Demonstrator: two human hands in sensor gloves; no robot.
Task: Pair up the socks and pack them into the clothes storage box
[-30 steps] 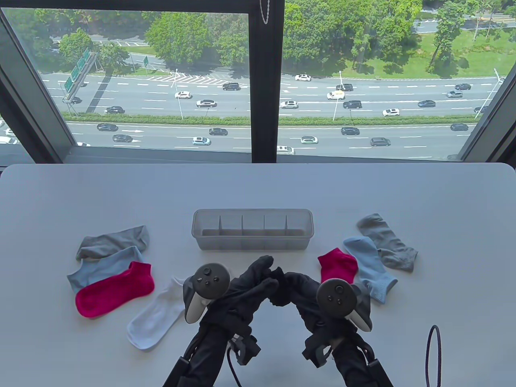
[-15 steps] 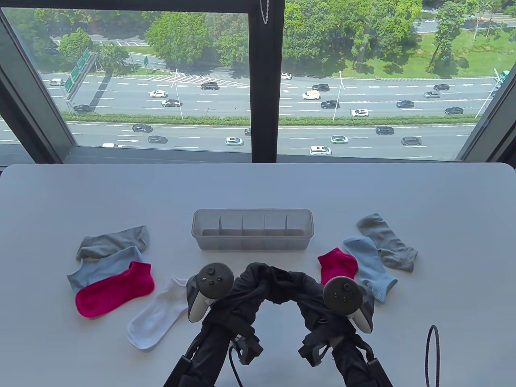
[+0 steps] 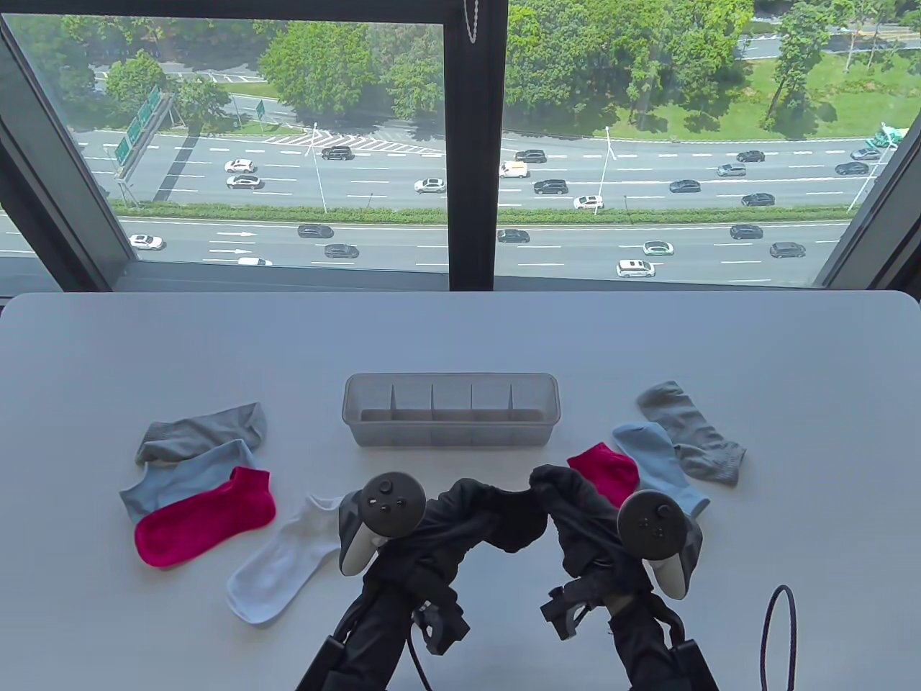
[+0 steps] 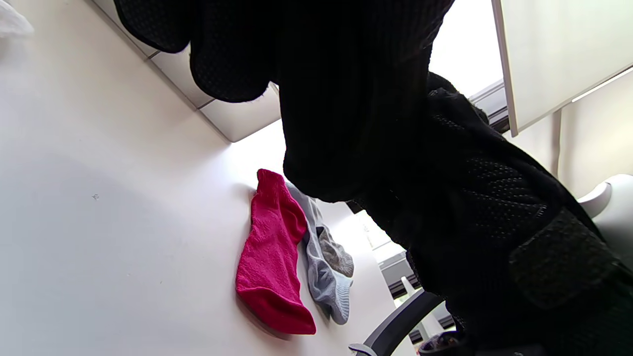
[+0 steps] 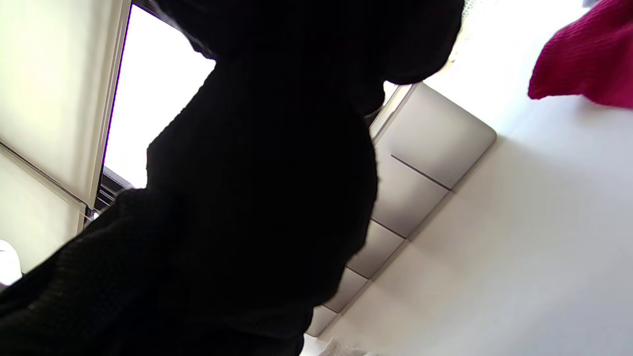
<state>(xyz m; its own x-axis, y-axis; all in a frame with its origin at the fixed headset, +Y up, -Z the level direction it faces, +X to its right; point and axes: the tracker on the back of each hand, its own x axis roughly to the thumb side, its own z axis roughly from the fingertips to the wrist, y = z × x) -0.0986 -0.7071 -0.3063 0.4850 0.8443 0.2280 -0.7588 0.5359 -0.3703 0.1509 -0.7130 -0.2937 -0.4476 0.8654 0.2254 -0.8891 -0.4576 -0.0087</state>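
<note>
Both hands (image 3: 504, 515) gripping black sock (image 3: 514, 522), grip unclear

Black knit sensor gloves on left hand (image 3: 460, 522) and right hand (image 3: 575, 518); grey-and-white round-headed trackers (image 3: 391, 504) strapped on backs; black sleeves (image 3: 374, 633), black cables

A room high up in a tall building, perhaps an office: a white table (image 3: 460, 338) stands against a big dark-framed window (image 3: 471, 144) filling the upper half of the table view, looking down on a busy highway (image 3: 460, 245) with trees (image 3: 590, 65) beyond. An office-type chair (image 4: 395, 321) shows at the left wrist view's bottom edge.
</note>
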